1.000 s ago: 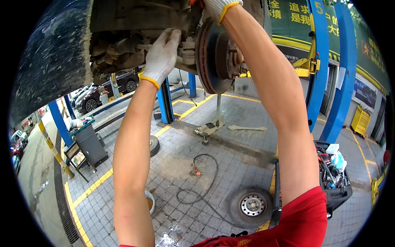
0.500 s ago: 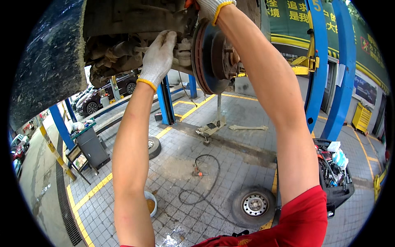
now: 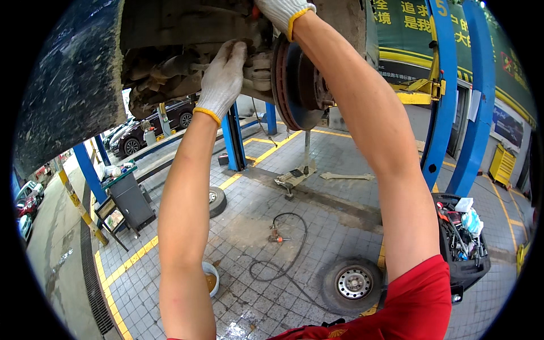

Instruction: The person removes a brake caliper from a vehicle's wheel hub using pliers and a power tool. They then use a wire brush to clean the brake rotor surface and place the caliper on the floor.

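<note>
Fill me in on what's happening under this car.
A person in white work gloves reaches up under a raised car. The left hand presses on the grimy suspension parts behind the brake disc. The right hand is up above the disc, its fingers out of view. A removed wheel lies flat on the tiled floor below.

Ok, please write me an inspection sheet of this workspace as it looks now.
Surface: grey tiled floor with yellow lines, wet patch near bottom.
Job's things: brake disc on raised car; dirty suspension parts beside it.
Clutter: two wheels lying flat, small bucket, tool cart.
Grips: left hand gloved, on suspension parts; right hand gloved, above disc, grasp hidden.
Cables: black hose looping on floor.
Surroundings: blue lift posts, parked cars.
</note>
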